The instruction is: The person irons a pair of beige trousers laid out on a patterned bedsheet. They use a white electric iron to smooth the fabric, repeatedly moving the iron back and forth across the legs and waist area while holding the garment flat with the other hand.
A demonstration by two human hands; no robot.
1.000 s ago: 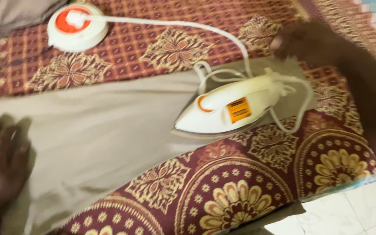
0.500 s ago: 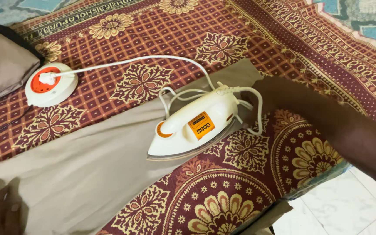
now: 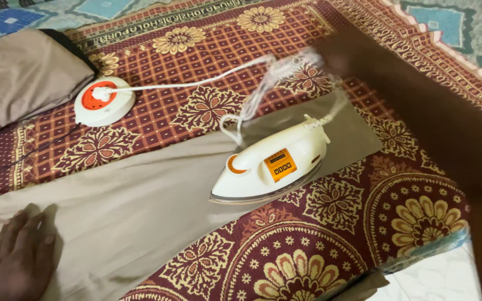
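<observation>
Left hand (image 3: 20, 259) spread flat, fingers apart, pressing beige fabric (image 3: 140, 189) at lower left of frame. Right hand (image 3: 341, 53) blurred at upper centre, apparently lifting white cord (image 3: 263, 83); grip impossible to tell. White-and-orange iron (image 3: 271, 167) resting untouched at fabric's right end. Round socket reel (image 3: 104, 100) upper left. Cloth laid out on patterned blanket (image 3: 308, 251); pressing seemingly mostly ahead.

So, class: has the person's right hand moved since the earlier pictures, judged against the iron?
Yes. The right hand has gone from beside the iron's rear up past it, lifting the white cord over the patterned blanket.
</observation>
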